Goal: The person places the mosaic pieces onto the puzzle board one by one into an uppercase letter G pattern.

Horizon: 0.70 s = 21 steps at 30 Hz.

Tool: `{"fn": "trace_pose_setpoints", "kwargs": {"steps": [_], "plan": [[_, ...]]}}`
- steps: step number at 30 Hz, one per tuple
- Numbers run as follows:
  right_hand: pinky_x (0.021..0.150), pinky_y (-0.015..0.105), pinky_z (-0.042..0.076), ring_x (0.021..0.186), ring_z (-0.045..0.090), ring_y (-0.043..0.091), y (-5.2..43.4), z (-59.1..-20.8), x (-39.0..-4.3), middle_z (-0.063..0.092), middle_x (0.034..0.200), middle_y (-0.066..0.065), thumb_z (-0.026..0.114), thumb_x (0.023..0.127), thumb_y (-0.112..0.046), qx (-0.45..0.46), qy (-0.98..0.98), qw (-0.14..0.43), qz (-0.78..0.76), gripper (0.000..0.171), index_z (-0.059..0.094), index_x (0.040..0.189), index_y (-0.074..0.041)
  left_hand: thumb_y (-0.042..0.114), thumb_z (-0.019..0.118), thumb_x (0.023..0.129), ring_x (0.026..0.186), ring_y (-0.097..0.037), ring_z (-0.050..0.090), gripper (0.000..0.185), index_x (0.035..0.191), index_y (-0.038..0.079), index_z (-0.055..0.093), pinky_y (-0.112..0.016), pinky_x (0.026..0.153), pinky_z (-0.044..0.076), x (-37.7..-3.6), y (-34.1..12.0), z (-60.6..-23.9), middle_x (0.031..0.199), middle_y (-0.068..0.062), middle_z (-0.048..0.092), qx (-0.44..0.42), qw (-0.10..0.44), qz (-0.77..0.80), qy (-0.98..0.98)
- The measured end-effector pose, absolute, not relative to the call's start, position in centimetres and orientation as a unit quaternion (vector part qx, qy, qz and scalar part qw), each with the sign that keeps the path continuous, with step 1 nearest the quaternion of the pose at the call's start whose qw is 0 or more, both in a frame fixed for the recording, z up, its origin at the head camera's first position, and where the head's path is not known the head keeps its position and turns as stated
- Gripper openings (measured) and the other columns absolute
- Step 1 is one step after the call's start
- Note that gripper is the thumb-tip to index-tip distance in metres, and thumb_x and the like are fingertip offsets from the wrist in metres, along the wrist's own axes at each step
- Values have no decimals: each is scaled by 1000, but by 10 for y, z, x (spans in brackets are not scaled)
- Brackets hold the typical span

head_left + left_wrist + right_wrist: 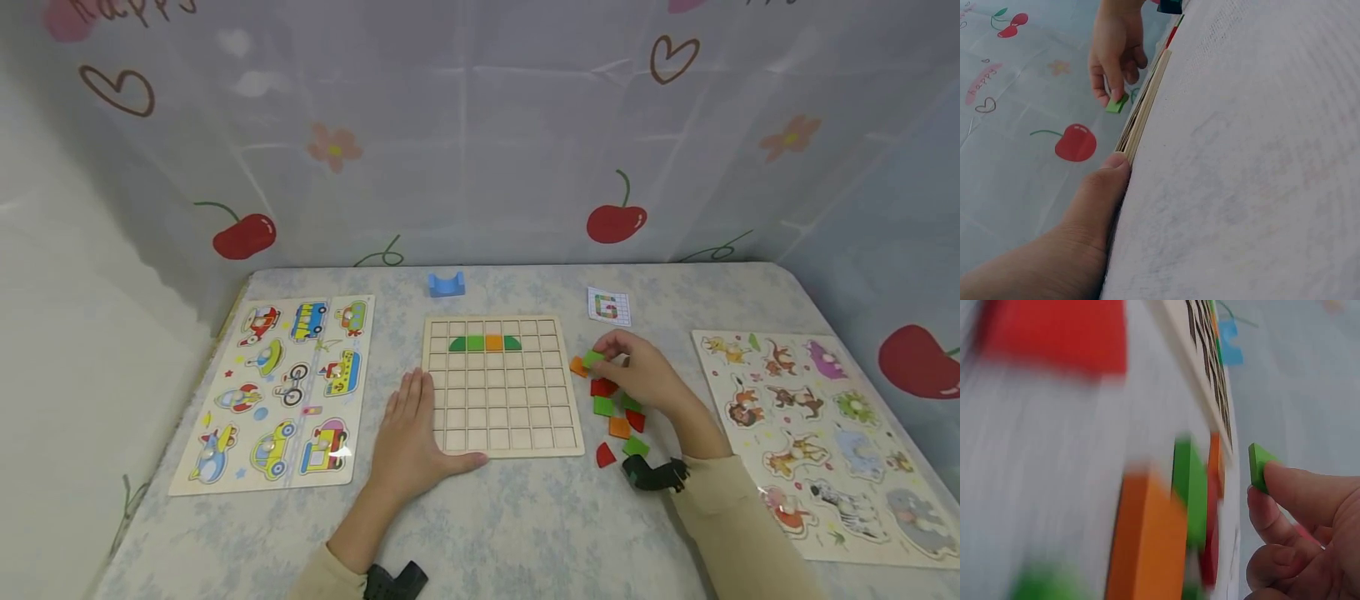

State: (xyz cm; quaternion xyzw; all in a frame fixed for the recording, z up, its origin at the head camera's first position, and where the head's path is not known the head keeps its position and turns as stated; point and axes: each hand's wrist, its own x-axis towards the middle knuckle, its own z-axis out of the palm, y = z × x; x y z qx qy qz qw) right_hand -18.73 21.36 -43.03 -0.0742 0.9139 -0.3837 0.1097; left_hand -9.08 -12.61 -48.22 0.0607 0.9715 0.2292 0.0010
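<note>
A wooden grid board (502,392) lies mid-table. In its second row sit a dark green quarter-round tile (457,344), a light green square tile (476,343), an orange square tile (493,343) and another dark green quarter-round tile (512,343). My left hand (411,429) rests with straight fingers along the board's left edge, its thumb at the near-left corner. Between thumb and fingertips my right hand (637,367) pinches a light green square tile (1260,467), raised over loose tiles right of the board. Among these are a red tile (605,455) and an orange tile (619,427).
A small pattern card (609,307) lies behind the loose tiles. Beyond the board stands a blue notched block (447,285). A vehicle puzzle board (273,392) lies at left, an animal puzzle board (825,442) at right. A printed curtain (465,133) hangs behind the table.
</note>
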Motion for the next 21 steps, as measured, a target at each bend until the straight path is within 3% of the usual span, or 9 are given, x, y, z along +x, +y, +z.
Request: {"fn": "trace_pose_setpoints", "kwargs": {"steps": [5,12,21], "plan": [[64,31,46,75,51,22,171,-430,-199,62,103,9,66,96,-20,-126,901,112,-400,18,61,112,-12,91,63,58,156,-29,4,145,159,2,11,-49,126,12,-91,-126,-481,168,-15,6,60,2,226,972],[76,33,46,90,55,20,113,-432,-210,62,101,4,67,95,-20,-186,884,137,-405,18,61,112,-15,91,63,58,156,-28,5,144,159,3,11,-49,126,13,-90,-126,-484,168,-15,8,59,0,224,973],[75,31,47,82,55,17,63,-431,-215,62,94,0,69,94,-21,-200,886,154,-389,15,62,108,-17,93,61,58,156,-28,4,144,159,3,10,-49,127,12,-91,-127,-484,168,-15,8,64,-2,216,974]]}}
